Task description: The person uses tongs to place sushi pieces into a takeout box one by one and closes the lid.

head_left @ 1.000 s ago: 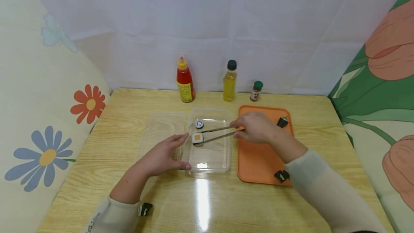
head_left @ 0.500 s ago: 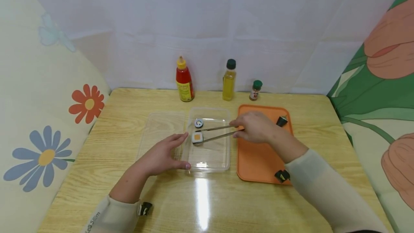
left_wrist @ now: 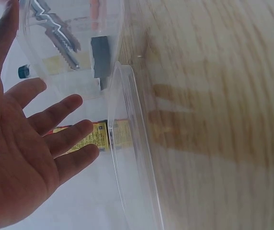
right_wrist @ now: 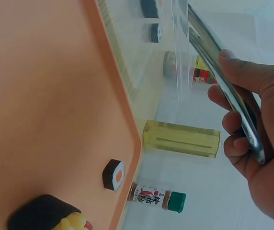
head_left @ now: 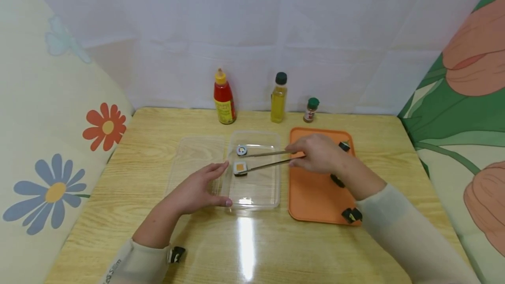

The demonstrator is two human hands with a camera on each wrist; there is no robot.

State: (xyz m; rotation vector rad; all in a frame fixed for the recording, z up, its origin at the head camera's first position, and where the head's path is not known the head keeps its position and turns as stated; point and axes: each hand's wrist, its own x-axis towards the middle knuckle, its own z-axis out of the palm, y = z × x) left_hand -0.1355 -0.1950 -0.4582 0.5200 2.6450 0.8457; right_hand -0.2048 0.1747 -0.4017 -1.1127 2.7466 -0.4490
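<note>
My right hand (head_left: 321,154) grips metal tongs (right_wrist: 242,112), their two arms spread apart over the clear plastic container (head_left: 258,194). Inside the container, at its left side, sit a square sushi roll (head_left: 240,168) with an orange centre and a smaller round sushi roll (head_left: 242,150) behind it. The lower tong tip is right at the square roll; the upper one overlaps the front of the round roll. My left hand (head_left: 197,192) has its fingers spread and relaxed, with thumb and fingertips close to the container's left rim. In the left wrist view its palm holds nothing.
A clear lid (head_left: 201,148) lies left of the container. On the right, an orange tray (head_left: 311,200) bears several sushi pieces, including a roll (right_wrist: 114,174). A sauce bottle (head_left: 225,104), oil bottle (head_left: 278,102) and spice jar (head_left: 310,111) stand behind. A black-wrapped piece (head_left: 177,254) lies by the left sleeve.
The tongs have opened wider around the square roll, and my right hand has shifted slightly right. Another piece on the tray shows beneath the right wrist. My left hand has stayed in place.
</note>
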